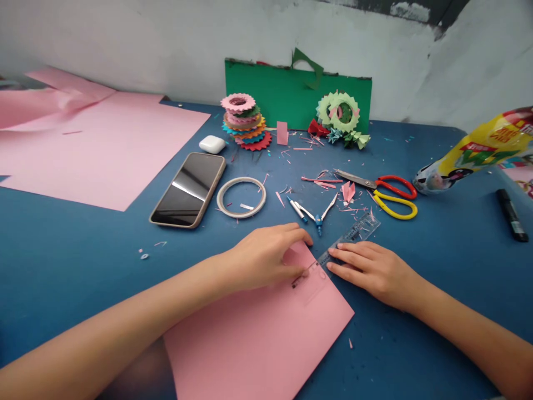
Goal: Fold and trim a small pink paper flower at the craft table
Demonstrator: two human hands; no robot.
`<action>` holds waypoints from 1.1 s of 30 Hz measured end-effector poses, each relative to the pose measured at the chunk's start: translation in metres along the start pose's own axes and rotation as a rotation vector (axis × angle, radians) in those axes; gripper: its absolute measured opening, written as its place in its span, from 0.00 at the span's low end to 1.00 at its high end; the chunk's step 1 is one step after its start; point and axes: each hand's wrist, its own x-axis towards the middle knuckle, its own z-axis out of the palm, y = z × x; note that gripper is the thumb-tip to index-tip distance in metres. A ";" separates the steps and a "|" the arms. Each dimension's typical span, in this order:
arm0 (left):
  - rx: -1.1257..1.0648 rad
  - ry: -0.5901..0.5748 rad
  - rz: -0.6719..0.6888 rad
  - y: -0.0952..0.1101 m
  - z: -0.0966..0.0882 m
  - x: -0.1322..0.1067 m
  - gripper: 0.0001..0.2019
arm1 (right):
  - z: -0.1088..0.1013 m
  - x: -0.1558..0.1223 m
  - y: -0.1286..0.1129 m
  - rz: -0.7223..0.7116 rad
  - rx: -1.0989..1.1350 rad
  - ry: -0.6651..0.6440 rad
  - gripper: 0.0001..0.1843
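**Flat hands on pink sheet and clear ruler**

The left hand (pixel 266 258) lay palm-down, fingers close together, pressing the far corner of a smooth, matte pink paper sheet (pixel 258 333) on the blue table (pixel 75 261). A clear plastic ruler (pixel 357 229) ran slantwise along the sheet's right edge. The right hand (pixel 370 269), flat with fingers together, touched it with its fingertips. Just beyond lay a thin metal compass (pixel 318 214), red-and-yellow-handled scissors (pixel 391 195), a flat ring of tape (pixel 241 196) and a glossy phone (pixel 189 189), amid pink paper slivers.

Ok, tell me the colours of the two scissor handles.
One handle is red, the other yellow, on the scissors; the head view shows them plainly.
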 end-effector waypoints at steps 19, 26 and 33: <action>-0.014 -0.015 -0.005 -0.001 -0.001 0.000 0.17 | 0.004 -0.001 0.000 0.020 -0.009 0.022 0.17; 0.000 -0.009 0.005 -0.001 -0.002 0.001 0.15 | 0.004 -0.001 -0.001 0.035 -0.005 0.005 0.17; -0.002 -0.021 0.000 0.000 -0.003 0.001 0.16 | 0.004 0.001 -0.001 0.047 -0.008 0.002 0.17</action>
